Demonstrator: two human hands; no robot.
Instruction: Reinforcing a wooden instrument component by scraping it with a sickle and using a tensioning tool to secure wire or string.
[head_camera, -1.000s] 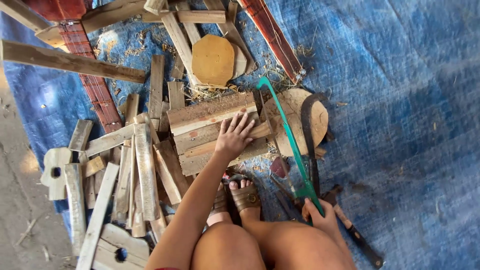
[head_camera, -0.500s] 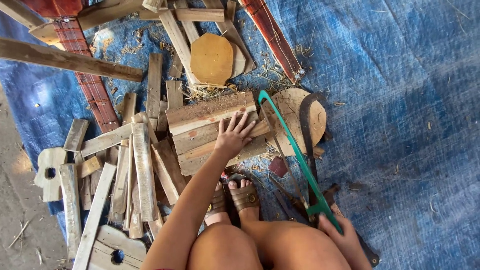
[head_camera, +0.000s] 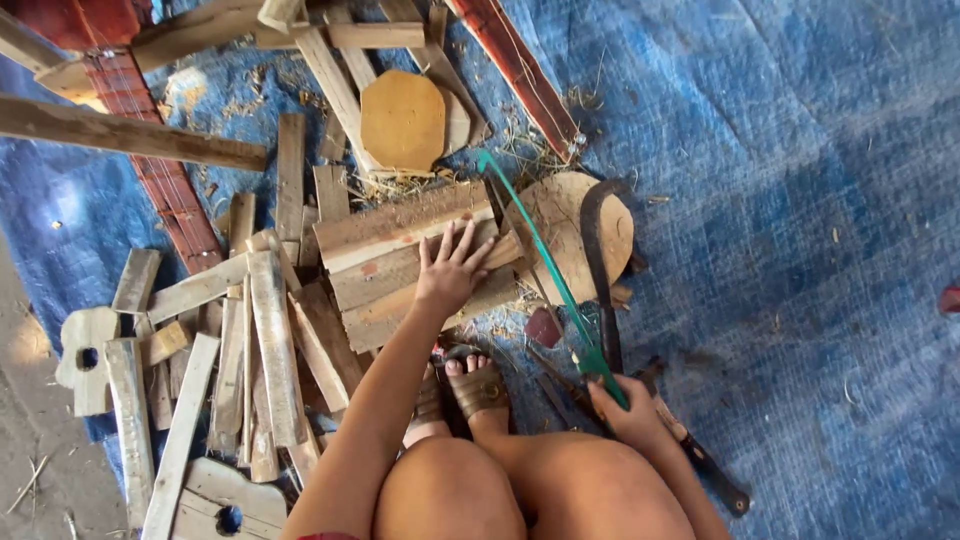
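Observation:
My left hand (head_camera: 450, 272) lies flat, fingers spread, on a stack of rough wooden planks (head_camera: 390, 235) in front of my feet. My right hand (head_camera: 628, 408) grips the handle end of a green-framed saw (head_camera: 545, 262). The saw runs up and to the left, across the right end of the planks. A round wooden disc (head_camera: 555, 215) lies under the saw's far half. My sandalled foot (head_camera: 478, 385) stands just below the planks, between my knees.
A dark curved blade (head_camera: 597, 270) lies across the disc. An octagonal board (head_camera: 402, 120) sits beyond the planks. Several loose slats (head_camera: 262, 340) are piled at the left, with a long reddish strip (head_camera: 160, 175) above them. A blue tarp (head_camera: 800, 200) covers the ground.
My right hand drew the saw back toward me, then pushed it forward across the planks again. My left hand stayed pressed on the planks.

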